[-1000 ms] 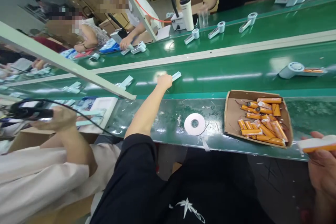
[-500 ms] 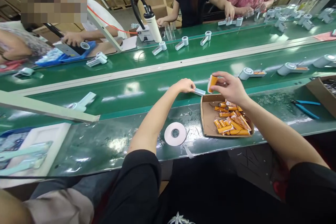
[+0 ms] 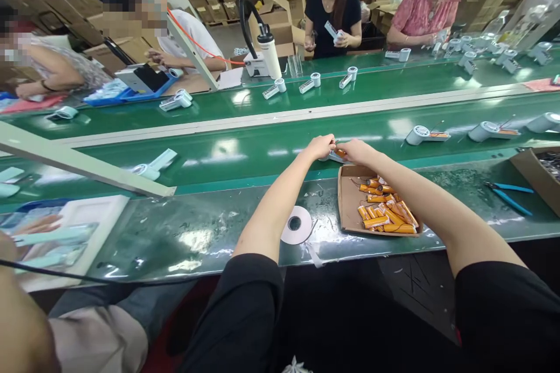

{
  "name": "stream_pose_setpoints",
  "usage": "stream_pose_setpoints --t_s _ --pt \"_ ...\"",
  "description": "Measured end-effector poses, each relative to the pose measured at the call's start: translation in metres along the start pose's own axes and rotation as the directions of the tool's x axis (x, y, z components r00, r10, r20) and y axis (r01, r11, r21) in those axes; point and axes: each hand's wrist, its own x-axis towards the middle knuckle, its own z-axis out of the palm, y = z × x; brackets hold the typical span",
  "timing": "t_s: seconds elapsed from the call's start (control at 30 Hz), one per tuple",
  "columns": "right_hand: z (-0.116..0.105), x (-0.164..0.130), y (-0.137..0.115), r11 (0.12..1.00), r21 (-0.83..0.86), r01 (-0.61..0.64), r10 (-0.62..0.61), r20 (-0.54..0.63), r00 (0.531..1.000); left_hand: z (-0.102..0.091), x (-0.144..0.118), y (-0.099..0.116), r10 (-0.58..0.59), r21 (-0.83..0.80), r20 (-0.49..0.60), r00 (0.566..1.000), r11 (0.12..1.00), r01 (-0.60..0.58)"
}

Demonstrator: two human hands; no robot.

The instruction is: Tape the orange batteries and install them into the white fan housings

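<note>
My left hand (image 3: 322, 147) is closed around the head end of a pale handheld fan housing (image 3: 333, 158) on the green belt, mostly hidden by the fingers. An orange battery (image 3: 340, 152) lies at the open handle of that housing, with my right hand (image 3: 357, 151) closed on it; both hands almost touch. Just below my right wrist, a cardboard tray (image 3: 350, 223) holds several orange batteries (image 3: 376, 222) with thin wires. On the bench below my left forearm lies a roll of white tape (image 3: 286, 232).
Blue-handled pliers (image 3: 511, 195) lie at the right beside a cardboard box (image 3: 540, 166). Fan housings with batteries (image 3: 431, 136) sit along the belt to the right, another housing (image 3: 153, 166) to the left. A slanted metal post (image 3: 87, 160) crosses at left. Co-workers sit across the belts.
My right hand has moved left and down from above the tray, bringing the battery to the housing in my left hand. Across the belt, a co-worker has lifted a fan part.
</note>
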Motion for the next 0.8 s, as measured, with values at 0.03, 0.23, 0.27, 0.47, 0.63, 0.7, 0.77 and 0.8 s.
stream_pose_setpoints --t_s 0.03,0.23,0.27,0.47,0.63,0.7,0.77,0.8 --pt "0.000 0.002 -0.002 1.000 0.001 0.006 -0.006 0.012 1.000 0.002 -0.001 0.003 -0.007 -0.005 -0.007 1.000 1.000 0.007" --pt "-0.018 -0.009 -0.019 0.993 0.090 0.080 -0.068 -0.121 0.990 -0.004 -0.009 0.022 -0.072 -0.028 -0.099 0.992 0.997 0.070" --pt "-0.024 -0.018 -0.017 0.989 0.107 0.098 -0.081 -0.160 0.984 -0.007 -0.017 0.022 -0.075 -0.037 -0.126 0.989 0.997 0.071" --pt "-0.028 -0.135 0.046 0.968 0.202 0.149 -0.080 -0.311 0.947 0.019 -0.179 -0.038 0.281 -0.075 -0.205 0.937 0.950 -0.302" --pt "0.015 -0.246 0.066 0.912 0.371 0.175 -0.008 -0.411 0.912 0.063 -0.338 -0.080 0.391 0.140 -0.133 0.911 0.917 -0.373" --pt "0.026 -0.256 0.037 0.877 0.452 0.165 0.053 -0.432 0.900 0.065 -0.357 -0.075 0.386 0.209 -0.216 0.897 0.915 -0.344" --pt "0.032 -0.248 -0.006 0.823 0.537 0.185 0.052 -0.396 0.917 0.059 -0.353 -0.059 0.386 0.241 -0.389 0.836 0.919 -0.312" --pt "0.035 -0.240 -0.029 0.788 0.579 0.209 0.012 -0.353 0.936 0.055 -0.347 -0.050 0.387 0.248 -0.486 0.783 0.921 -0.301"
